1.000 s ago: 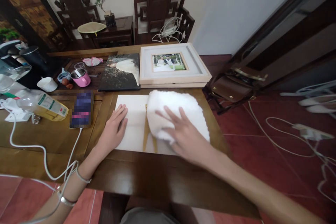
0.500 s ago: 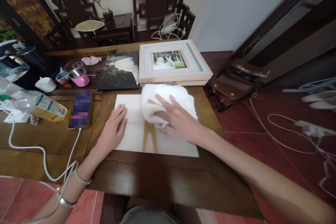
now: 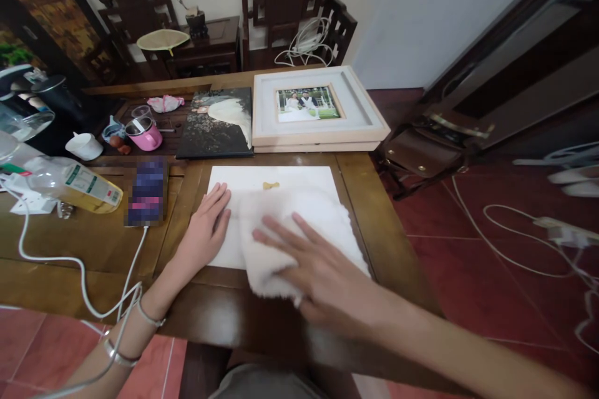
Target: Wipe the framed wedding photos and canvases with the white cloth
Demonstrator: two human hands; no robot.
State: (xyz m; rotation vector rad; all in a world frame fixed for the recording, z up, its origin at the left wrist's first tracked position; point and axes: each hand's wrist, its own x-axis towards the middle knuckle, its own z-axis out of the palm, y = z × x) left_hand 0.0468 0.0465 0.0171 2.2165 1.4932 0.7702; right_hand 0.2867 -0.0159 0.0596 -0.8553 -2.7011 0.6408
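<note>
A white rectangular board (image 3: pixel 294 174) lies flat on the wooden table in front of me. On its left edge rests my left hand (image 3: pixel 204 224), palm down with the fingers stretched out. My right hand (image 3: pixel 322 268), blurred by motion, presses and grips a fluffy white cloth (image 3: pixel 262 262) over the board's lower right part. The cloth hangs past the board's near edge. Above it shows a small gold-coloured piece (image 3: pixel 270 186) on the board; the rest of that piece is hidden under the cloth.
Behind the board are a light wooden picture frame (image 3: pixel 321 131) and a dark photo panel (image 3: pixel 215 131). To the left are a phone (image 3: pixel 147 193) on a white cable, a tilted bottle (image 3: pixel 84 184), a pink mug (image 3: pixel 144 134) and a white cup (image 3: pixel 84 146). A brown bag (image 3: pixel 421 149) sits beyond the right edge.
My right hand and the cloth have moved toward me, from the board's upper part to its near edge. The gold piece's top is now uncovered, its legs covered. My left hand stays on the board.
</note>
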